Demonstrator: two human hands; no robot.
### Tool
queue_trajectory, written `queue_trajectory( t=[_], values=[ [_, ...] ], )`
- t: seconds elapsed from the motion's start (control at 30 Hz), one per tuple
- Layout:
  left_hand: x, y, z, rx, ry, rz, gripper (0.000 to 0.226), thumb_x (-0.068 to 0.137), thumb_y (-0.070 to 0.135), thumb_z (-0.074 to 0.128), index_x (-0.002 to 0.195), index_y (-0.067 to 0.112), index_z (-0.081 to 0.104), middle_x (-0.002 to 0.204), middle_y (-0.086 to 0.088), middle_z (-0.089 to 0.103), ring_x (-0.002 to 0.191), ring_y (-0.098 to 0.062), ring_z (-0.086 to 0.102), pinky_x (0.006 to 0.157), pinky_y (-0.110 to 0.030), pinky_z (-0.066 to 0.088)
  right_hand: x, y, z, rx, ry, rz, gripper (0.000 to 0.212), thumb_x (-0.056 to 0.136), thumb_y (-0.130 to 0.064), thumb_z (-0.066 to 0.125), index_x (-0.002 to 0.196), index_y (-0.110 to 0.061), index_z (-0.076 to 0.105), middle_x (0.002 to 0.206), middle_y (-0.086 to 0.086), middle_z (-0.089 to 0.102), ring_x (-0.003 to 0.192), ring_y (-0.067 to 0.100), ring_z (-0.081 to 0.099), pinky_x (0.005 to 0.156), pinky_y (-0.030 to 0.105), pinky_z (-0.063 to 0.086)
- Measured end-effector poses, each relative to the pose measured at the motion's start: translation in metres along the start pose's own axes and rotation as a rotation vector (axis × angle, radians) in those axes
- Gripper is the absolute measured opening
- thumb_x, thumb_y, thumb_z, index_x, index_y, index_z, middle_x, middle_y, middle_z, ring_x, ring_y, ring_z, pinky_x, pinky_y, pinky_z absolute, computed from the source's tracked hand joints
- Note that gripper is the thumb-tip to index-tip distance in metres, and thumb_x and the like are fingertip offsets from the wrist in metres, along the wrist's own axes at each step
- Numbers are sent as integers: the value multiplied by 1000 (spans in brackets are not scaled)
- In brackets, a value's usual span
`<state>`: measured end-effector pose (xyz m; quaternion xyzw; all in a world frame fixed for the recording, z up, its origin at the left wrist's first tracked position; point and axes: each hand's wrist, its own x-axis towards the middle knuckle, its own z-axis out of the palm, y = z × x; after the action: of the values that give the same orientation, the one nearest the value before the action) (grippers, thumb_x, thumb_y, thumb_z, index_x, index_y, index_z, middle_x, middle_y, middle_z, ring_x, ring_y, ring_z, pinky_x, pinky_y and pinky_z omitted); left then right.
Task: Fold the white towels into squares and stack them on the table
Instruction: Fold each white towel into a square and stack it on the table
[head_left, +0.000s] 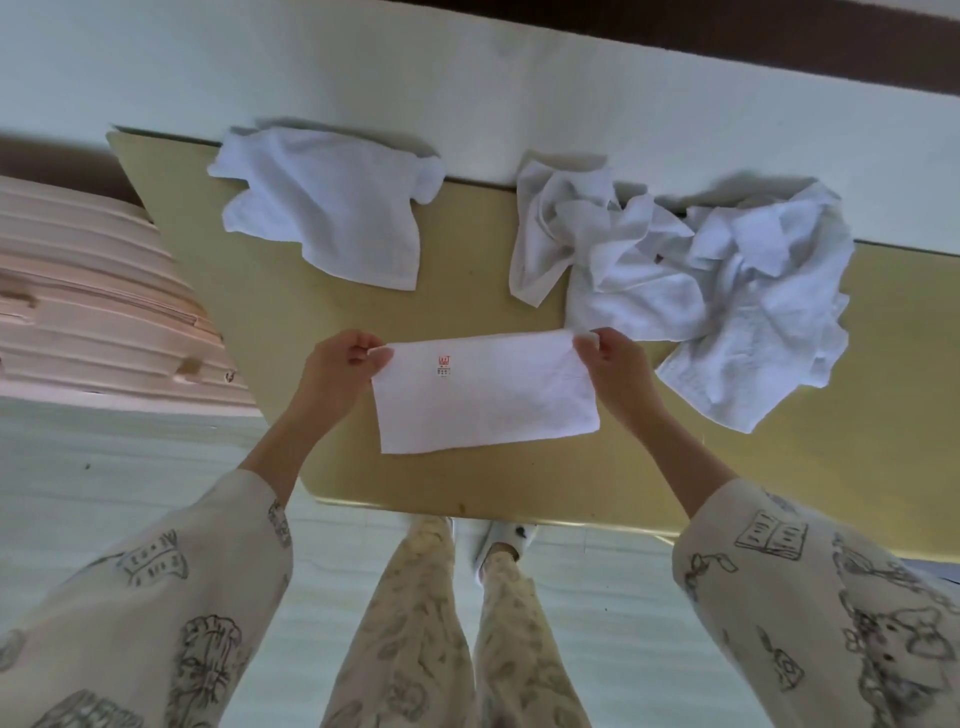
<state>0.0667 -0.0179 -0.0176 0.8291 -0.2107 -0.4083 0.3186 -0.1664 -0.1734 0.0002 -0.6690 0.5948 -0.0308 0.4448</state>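
Item one: the folded white towel, a flat rectangle with a small red printed mark near its upper left. It sits over the near middle of the tan table; whether its lower edge rests on the tabletop or hangs just above it you cannot tell from this angle.

Item two: your left hand, pinching the towel's upper left corner between thumb and fingertips, fingers curled round the cloth.

Item three: your right hand, pinching the upper right corner the same way, so the top edge is stretched between your two hands.

Item four: a loosely folded white towel at the far left of the table, its corners rumpled, its far edge near the wall.

Item five: a crumpled heap of white towels at the far right, spreading from the wall side toward your right hand, its nearest folds just beside that hand.

Item six: a pale pink ribbed suitcase to the left, beside the table.

Item seven: your cream printed sleeves and trousers, one white shoe showing under the table's near edge
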Motion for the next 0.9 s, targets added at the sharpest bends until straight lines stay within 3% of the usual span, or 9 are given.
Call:
queue_trajectory(
  t=[0.13, 0.2, 0.37, 0.43, 0.57, 0.77, 0.9],
  values=[
    [12, -10, 5, -2, -17, -47, 7, 86, 19, 63, 91, 13, 64, 81, -1, 63, 85, -24, 61, 90, -45, 50, 15, 1, 7, -20, 60, 17, 22, 93, -22, 50, 78, -7, 55, 63, -6, 46, 67, 13, 43, 65, 25, 34],
    [13, -12, 6, 4, -4, -42, 8, 87, 19, 62, 92, 15, 66, 83, -2, 64, 85, -22, 61, 89, -43, 51, 19, 1, 9, -23, 82, 22, 19, 93, -23, 51, 90, -8, 63, 79, -3, 53, 81, 15, 48, 75, 26, 36],
    [17, -10, 12, 116, 47, 12, 17, 88, 21, 59, 100, 12, 67, 89, 0, 63, 81, -14, 56, 71, -19, 42, 25, -1, 13, -22, 142, 37, 21, 91, -21, 55, 101, -6, 65, 102, 1, 48, 90, 12, 50, 81, 21, 35],
    [20, -9, 12, 170, 84, 52, 17, 88, 21, 60, 100, 12, 68, 94, 0, 58, 82, -12, 53, 69, -14, 36, 27, 0, 16, -27, 156, 45, 20, 91, -19, 54, 99, -5, 64, 102, 1, 48, 88, 12, 50, 79, 19, 34],
    [24, -6, 12, 195, 85, 97, 15, 86, 16, 62, 99, 11, 68, 98, 1, 49, 77, -9, 48, 77, -19, 35, 29, 1, 18, -52, 149, 61, 17, 91, -16, 53, 98, -4, 62, 97, 1, 51, 88, 12, 48, 78, 21, 33],
    [28, -11, 15, 261, 8, 89, 26, 82, 9, 65, 107, 11, 60, 98, -3, 53, 83, -12, 47, 79, -24, 40, 29, 0, 18, -47, 93, 74, 20, 91, -23, 53, 97, -6, 61, 99, 3, 55, 90, 15, 52, 80, 24, 36],
    [30, -11, 16, 340, -58, 44, 15, 81, 6, 65, 96, 5, 65, 100, -10, 55, 84, -17, 50, 75, -24, 39, 26, -4, 12, -61, 63, 57, 23, 92, -20, 52, 103, -4, 65, 97, 0, 58, 90, 12, 53, 84, 25, 40]
  ],
)
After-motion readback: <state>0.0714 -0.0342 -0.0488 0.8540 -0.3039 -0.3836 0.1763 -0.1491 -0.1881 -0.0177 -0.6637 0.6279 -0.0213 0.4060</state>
